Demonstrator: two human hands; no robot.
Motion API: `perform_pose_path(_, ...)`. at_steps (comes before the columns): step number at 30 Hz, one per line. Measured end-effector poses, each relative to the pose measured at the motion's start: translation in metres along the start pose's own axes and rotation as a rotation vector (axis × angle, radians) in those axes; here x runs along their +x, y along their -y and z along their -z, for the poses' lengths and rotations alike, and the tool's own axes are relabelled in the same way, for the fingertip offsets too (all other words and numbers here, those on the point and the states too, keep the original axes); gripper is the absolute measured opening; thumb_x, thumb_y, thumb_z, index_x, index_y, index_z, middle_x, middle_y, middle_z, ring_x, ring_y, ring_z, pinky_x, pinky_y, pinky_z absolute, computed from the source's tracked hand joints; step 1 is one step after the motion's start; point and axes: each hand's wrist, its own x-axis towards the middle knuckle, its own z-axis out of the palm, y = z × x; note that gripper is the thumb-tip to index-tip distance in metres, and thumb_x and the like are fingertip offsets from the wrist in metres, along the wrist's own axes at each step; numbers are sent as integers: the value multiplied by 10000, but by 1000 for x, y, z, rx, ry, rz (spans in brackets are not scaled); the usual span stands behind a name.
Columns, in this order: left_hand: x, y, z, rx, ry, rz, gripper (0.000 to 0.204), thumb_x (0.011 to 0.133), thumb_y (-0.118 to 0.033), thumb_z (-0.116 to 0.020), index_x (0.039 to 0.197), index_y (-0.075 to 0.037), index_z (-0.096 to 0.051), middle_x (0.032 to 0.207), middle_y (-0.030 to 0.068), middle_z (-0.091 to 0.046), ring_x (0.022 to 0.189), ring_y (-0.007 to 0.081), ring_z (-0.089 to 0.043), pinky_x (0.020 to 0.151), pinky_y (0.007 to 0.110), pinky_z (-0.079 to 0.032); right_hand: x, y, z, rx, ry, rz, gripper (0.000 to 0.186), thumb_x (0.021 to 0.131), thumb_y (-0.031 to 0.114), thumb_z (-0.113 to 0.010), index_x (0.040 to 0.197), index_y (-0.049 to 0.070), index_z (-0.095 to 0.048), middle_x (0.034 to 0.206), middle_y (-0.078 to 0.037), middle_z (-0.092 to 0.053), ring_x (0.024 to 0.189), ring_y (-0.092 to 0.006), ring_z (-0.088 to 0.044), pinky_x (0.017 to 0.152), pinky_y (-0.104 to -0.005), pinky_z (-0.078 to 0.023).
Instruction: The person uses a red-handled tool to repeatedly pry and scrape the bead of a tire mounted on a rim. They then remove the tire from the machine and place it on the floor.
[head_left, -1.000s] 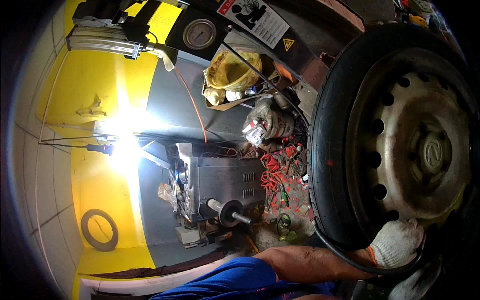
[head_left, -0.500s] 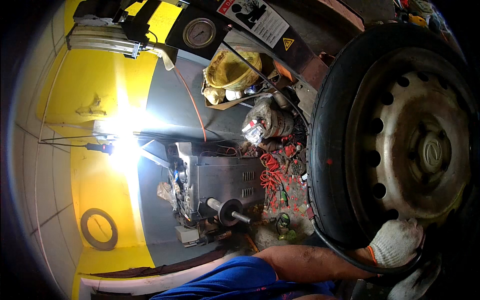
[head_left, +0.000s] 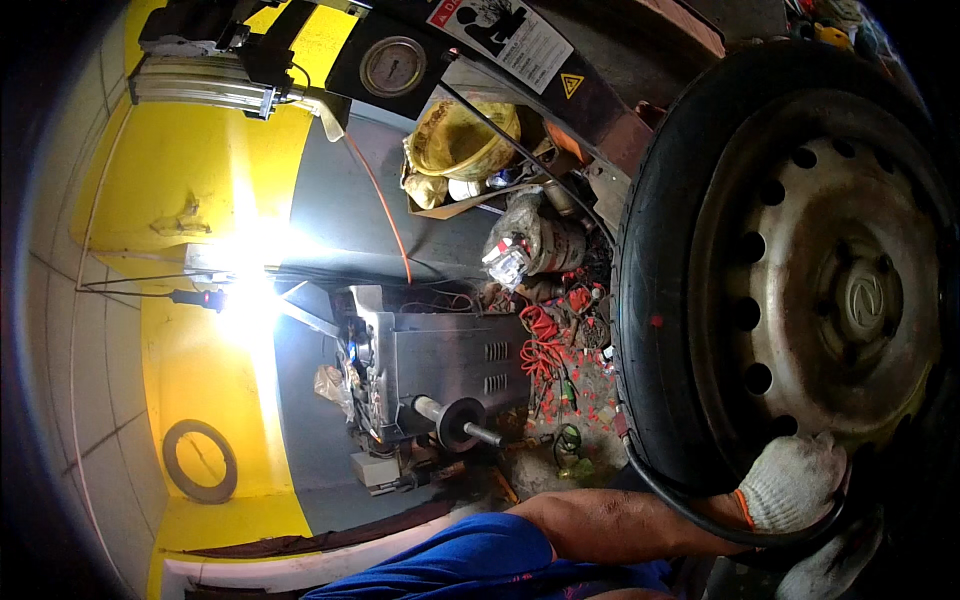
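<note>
A large wheel, with a black tyre on a worn steel rim, fills the right side. My left hand, in a white knitted glove with an orange cuff edge, is closed at the rim's lower edge. A black hose runs from beside the tyre, beneath my left wrist, and curls up to these fingers. The fingers hide its end. Just below, in shadow, is my right hand, also gloved. Its fingers are too dark to make out.
A grey machine with a shaft stands left of the wheel. Above are a pressure gauge and a yellow basin. Red cord and scraps litter the floor. A bright lamp shines by the yellow and grey wall.
The wheel appears slightly farther left and the view has shifted a little. My left hand stays at the rim's lower edge with the hose curled round it.
</note>
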Motion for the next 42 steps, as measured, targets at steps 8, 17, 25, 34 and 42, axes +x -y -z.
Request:
perform_pose_path(8, 4, 1, -1, 38, -6, -76, 328, 960, -301, -629, 1059, 6, -686, 991, 187, -677, 882, 334, -701, 765, 410, -589, -10, -16, -3, -166, -6, -32, 237, 997, 255, -711, 1049, 26, -746, 933, -165, -747, 772, -356, -718, 668, -433, -568)
perform_pose_path(17, -1, 2, 0, -8, -29, -50, 349, 925, -311, -671, 1061, 11, -685, 987, 190, -674, 876, 337, -700, 759, 414, -582, -7, -13, 0, -50, 38, -14, 383, 1019, 397, -653, 1093, 32, -740, 974, -165, -740, 809, -371, -716, 700, -451, -570)
perform_pose_path(25, -1, -2, 3, 15, 10, -11, 368, 910, -309, -687, 1090, 12, -677, 1017, 183, -674, 904, 333, -694, 780, 414, -578, -18, -60, -14, -107, -12, 143, 386, 1022, 412, -642, 1085, 46, -746, 972, -156, -740, 816, -364, -716, 706, -455, -569)
perform_pose_path(34, 6, 7, -14, -10, -2, -28, 400, 823, -334, -704, 1068, -26, -635, 1007, 164, -624, 879, 320, -672, 730, 415, -576, -8, -38, -7, -5, 1, 89, 330, 1022, 341, -660, 1057, 24, -740, 906, -161, -731, 751, -359, -703, 650, -434, -559)
perform_pose_path(42, 2, 3, -7, -28, -44, -15, 310, 877, -280, -709, 1039, -16, -694, 996, 182, -662, 889, 327, -691, 767, 414, -571, -5, -34, -9, -19, -10, 115, 291, 1022, 301, -671, 1052, 21, -744, 912, -168, -733, 757, -354, -704, 653, -430, -562)
